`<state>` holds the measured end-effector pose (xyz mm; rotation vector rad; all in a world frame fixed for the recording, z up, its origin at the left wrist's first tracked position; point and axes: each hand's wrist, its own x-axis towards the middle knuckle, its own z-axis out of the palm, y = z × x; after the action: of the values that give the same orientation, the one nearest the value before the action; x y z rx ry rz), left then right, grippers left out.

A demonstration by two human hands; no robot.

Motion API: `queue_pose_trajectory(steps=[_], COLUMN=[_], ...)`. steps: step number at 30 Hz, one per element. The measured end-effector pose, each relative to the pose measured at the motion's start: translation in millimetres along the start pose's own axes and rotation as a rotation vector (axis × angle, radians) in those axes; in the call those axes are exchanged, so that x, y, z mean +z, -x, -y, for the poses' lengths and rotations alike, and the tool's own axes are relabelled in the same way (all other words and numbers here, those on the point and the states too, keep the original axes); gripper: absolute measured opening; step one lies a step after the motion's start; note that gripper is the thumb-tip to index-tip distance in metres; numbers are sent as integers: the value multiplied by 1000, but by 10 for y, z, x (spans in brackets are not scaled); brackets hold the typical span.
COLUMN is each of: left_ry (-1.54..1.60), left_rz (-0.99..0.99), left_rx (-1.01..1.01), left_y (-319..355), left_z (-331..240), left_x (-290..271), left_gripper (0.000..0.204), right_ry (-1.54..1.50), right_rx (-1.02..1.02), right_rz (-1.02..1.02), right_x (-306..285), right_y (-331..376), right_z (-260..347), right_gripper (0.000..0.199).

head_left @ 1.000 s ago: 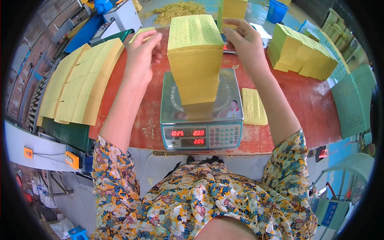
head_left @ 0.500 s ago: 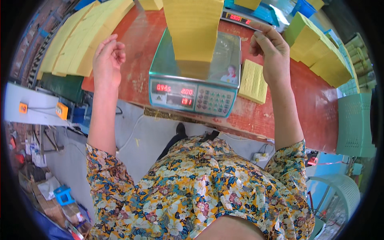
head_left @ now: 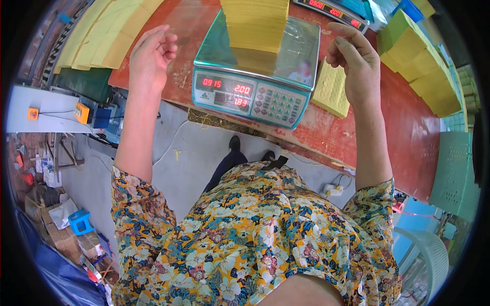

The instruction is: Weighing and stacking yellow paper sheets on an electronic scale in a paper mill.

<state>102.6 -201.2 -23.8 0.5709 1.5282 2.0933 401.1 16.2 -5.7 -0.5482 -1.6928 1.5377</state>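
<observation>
Spread wider than a second ago, the left hand (head_left: 151, 55) and right hand (head_left: 358, 64), each loosely half-curled and apparently empty, flank the yellow paper stack (head_left: 256, 26) standing on the digital scale (head_left: 273, 99), where a stray knuckle could topple it, since nothing braces its sides.

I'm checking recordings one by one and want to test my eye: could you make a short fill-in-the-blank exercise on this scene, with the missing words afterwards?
1. Between the left hand and the right hand, a tall paper stack coloured ____ rests on a digital scale.
2. The digital scale stands on a ____ tabletop.
3. The low embossed stack lies nearest the ____ hand.
4. The sleeves have a ____ print.

Missing words: yellow; red; right; floral.
</observation>
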Motion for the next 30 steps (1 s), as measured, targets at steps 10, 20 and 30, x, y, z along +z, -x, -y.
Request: queue_pose_trajectory(steps=[10, 20, 30], left_ry=[-1, -506, -759], left_rz=[160, 580, 821], left_rx=[-51, 845, 711], left_y=[-588, -769, -1020], left_z=[-142, -824, -811], left_x=[273, 1396, 1833], left_gripper=[22, 18, 13], right_ry=[2, -71, -38], right_rx=[-10, 120, 125], right_rz=[-110, -217, -299], right_x=[108, 337, 155], right_y=[-75, -180, -123], right_z=[-88, -44, 13], right_gripper=[25, 23, 22])
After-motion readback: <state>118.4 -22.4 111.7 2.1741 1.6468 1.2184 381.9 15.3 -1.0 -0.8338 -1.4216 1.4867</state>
